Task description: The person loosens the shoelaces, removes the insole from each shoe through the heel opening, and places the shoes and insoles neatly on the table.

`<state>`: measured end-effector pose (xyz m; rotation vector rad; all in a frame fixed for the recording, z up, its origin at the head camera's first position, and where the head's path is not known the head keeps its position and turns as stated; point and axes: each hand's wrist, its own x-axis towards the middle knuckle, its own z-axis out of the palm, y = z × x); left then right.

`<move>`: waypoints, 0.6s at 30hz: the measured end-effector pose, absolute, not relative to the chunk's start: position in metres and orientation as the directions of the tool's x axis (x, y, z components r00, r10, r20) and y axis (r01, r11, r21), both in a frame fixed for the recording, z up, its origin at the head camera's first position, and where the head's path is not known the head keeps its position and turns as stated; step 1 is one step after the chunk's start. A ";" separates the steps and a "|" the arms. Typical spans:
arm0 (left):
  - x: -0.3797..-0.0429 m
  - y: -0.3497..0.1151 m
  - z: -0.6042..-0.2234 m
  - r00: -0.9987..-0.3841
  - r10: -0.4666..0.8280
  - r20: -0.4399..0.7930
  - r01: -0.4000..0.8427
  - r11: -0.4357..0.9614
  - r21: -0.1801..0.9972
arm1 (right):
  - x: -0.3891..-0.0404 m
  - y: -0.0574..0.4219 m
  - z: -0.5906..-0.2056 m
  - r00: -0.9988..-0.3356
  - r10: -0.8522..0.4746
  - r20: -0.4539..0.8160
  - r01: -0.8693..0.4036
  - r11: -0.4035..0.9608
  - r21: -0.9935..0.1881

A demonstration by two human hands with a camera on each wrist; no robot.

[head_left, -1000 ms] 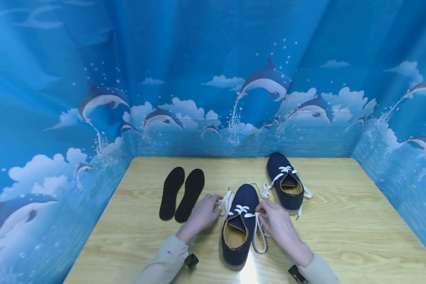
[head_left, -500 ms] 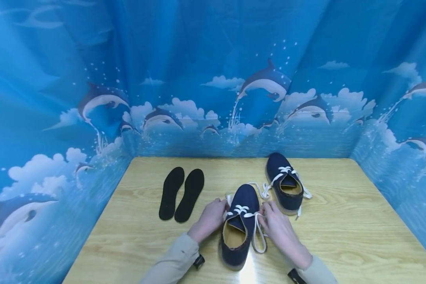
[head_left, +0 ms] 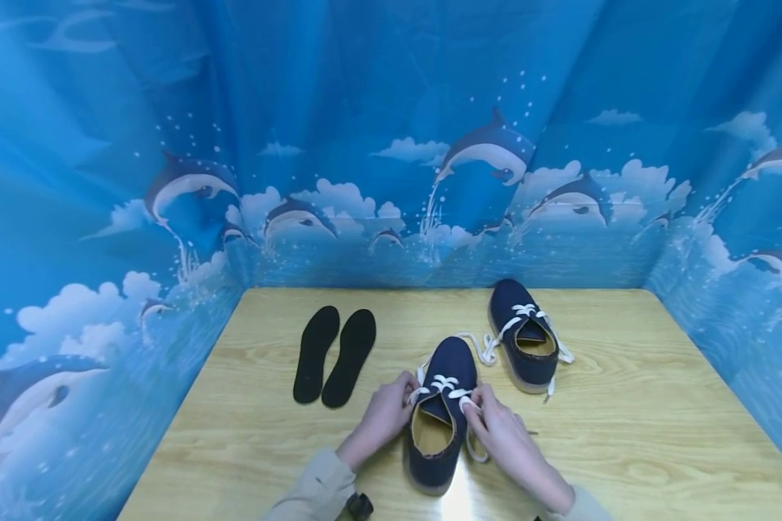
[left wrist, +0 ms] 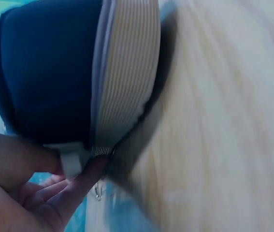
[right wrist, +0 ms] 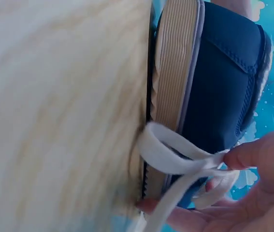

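Observation:
A navy lace-up shoe (head_left: pixel 433 463) stands on the table between my hands, toe pointing away from me. My left hand (head_left: pixel 386 414) is at its left side, thumb and fingers pinching the white lace (left wrist: pixel 72 164) close beside the upper. On the other side, my right hand (head_left: pixel 510 434) pinches the other white lace (right wrist: pixel 168 157) between thumb and fingers. A loop of that lace hangs against the ribbed sole (right wrist: pixel 175 63) in the right wrist view. The laces still cross over the tongue (head_left: pixel 435 407), and the tan inside of the shoe shows.
A second navy shoe (head_left: pixel 528 362) with white laces stands behind and to the right, its lace trailing toward the first shoe. Two black insoles (head_left: pixel 316 354) lie side by side at the left. A blue dolphin-print curtain (head_left: pixel 365 174) closes off the table's back and sides.
My left hand has moved right from the loose lace to the shoe's side. My right hand has come slightly nearer, lifting its lace close to the eyelets. The shoes stay in place.

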<state>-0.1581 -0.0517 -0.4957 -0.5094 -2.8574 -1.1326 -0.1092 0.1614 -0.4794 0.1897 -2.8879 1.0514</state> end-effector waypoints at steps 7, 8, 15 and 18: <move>-0.142 -0.047 -0.492 -0.947 0.279 0.160 0.306 0.628 0.716 | -0.104 0.158 -0.479 -0.992 -0.122 0.031 -0.111 0.728 -0.676; -0.139 -0.046 -0.491 -0.952 0.272 0.142 0.286 0.620 0.731 | -0.104 0.158 -0.479 -0.991 -0.133 0.019 -0.109 0.713 -0.693; -0.121 -0.037 -0.478 -0.972 0.219 -0.084 0.056 0.562 0.825 | -0.105 0.159 -0.483 -0.980 -0.175 -0.095 -0.019 0.557 -0.831; -0.114 -0.035 -0.477 -0.958 0.259 -0.125 0.035 0.535 0.844 | -0.103 0.158 -0.485 -0.973 -0.205 -0.109 -0.005 0.486 -0.874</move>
